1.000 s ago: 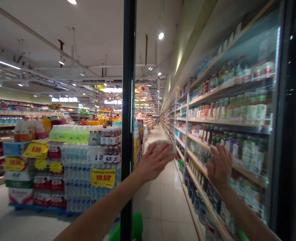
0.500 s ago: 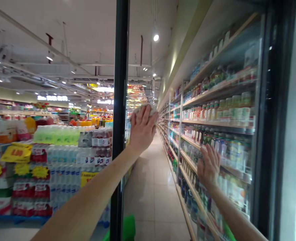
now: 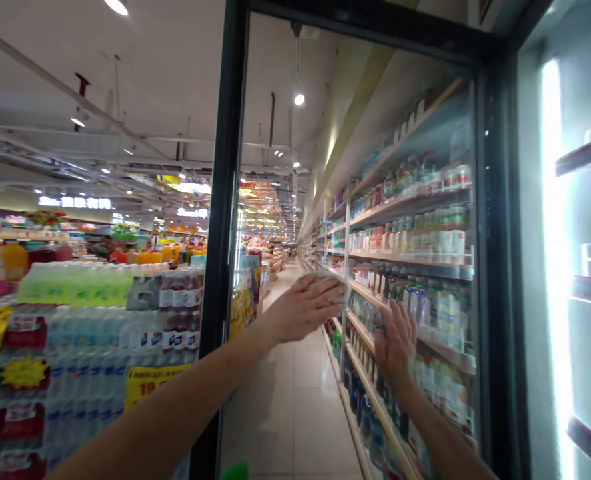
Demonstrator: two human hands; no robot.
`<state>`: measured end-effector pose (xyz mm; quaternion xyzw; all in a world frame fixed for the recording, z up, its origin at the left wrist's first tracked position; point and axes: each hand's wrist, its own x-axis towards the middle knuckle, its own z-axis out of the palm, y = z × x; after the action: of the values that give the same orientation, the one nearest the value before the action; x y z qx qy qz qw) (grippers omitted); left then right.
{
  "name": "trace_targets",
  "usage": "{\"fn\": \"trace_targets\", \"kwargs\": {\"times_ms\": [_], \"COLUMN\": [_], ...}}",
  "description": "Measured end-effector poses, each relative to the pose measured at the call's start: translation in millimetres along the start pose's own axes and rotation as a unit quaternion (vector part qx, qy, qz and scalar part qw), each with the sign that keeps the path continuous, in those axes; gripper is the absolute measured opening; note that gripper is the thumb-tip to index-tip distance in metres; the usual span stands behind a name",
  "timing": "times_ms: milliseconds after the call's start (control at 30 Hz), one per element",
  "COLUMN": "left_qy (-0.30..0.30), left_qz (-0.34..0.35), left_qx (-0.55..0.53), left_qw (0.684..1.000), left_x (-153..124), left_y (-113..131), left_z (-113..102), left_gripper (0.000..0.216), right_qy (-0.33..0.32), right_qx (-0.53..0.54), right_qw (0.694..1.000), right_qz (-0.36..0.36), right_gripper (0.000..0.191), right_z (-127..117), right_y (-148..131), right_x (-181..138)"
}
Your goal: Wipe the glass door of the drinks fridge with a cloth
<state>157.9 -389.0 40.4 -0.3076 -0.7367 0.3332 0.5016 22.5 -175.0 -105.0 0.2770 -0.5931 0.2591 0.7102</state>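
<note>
My left hand [image 3: 308, 307] lies over a pale cloth [image 3: 343, 287] and presses it against a glass door [image 3: 275, 220] in a black frame. Only the cloth's edge shows past the fingers. To the right of it my right hand [image 3: 395, 340] is raised at the same pane, fingers pointing up and slightly apart, with nothing seen in it. Whether its palm touches the glass I cannot tell.
Drink shelves [image 3: 405, 257] line the right side of an aisle [image 3: 295, 400]. At far right is a lit cooler interior [image 3: 555, 267]. Shrink-wrapped bottle packs [image 3: 90, 333] with yellow price signs [image 3: 158, 383] stack up at left. The black door frame [image 3: 228, 200] runs upright.
My left hand has slid the cloth right and down across the pane, turning its fingers rightward. The view has shifted right and up; my right hand stays raised at the glass.
</note>
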Motion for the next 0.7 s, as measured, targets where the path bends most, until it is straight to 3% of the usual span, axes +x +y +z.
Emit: {"fn": "trace_targets", "kwargs": {"times_ms": [33, 67, 133, 167, 200, 300, 333, 400, 467, 533, 567, 633, 700], "left_qy": [0.011, 0.042, 0.114, 0.133, 0.133, 0.088, 0.094, 0.158, 0.289, 0.416, 0.45, 0.417, 0.305], "left_qz": [-0.024, -0.096, -0.264, -0.3, -0.288, -0.125, -0.108, -0.189, -0.354, -0.506, -0.57, -0.661, -0.69], "left_qx": [0.004, 0.016, 0.041, 0.041, 0.029, -0.042, -0.064, -0.091, -0.095, -0.117, -0.17, -0.351, -0.522], "left_qw": [1.0, 0.994, 0.957, 0.944, 0.948, 0.987, 0.988, 0.965, 0.884, 0.746, 0.666, 0.516, 0.398], "left_x": [4, 9, 20, 23, 24, 7, -6, -37, -70, -99, -111, -128, -138], "left_y": [-4, -11, -23, -25, -24, -2, 6, 14, 10, -2, -7, -9, 3], "left_z": [-1, -3, -4, -4, -4, -9, -15, -37, -64, -82, -84, -75, -57], "left_gripper": [0.037, 0.037, 0.037, 0.036, 0.035, 0.032, 0.03, 0.029, 0.031, 0.032, 0.031, 0.026, 0.019], "right_qy": [-0.001, -0.001, 0.003, 0.003, 0.005, -0.002, -0.004, -0.004, -0.011, -0.029, -0.038, -0.05, -0.061], "right_qx": [-0.001, -0.002, -0.001, -0.001, 0.0, -0.001, -0.002, -0.002, -0.004, -0.008, -0.008, -0.004, 0.0], "right_qw": [1.0, 1.0, 1.0, 1.0, 1.0, 1.0, 1.0, 1.0, 1.0, 1.0, 0.999, 0.998, 0.996], "right_qz": [0.0, -0.001, -0.003, -0.004, -0.004, 0.001, 0.002, 0.003, 0.005, 0.01, 0.013, 0.031, 0.063], "right_gripper": [0.056, 0.056, 0.057, 0.057, 0.057, 0.055, 0.055, 0.054, 0.053, 0.05, 0.049, 0.049, 0.05], "right_z": [0, 0, 0, 0, 0, -1, -2, -3, -6, -11, -13, -19, -24], "right_y": [0, 1, 1, 1, 1, 0, 0, 0, 2, 5, 6, 2, -12], "right_x": [0, 0, -1, 0, 0, 1, 2, 1, -1, -5, -6, -4, 3]}}
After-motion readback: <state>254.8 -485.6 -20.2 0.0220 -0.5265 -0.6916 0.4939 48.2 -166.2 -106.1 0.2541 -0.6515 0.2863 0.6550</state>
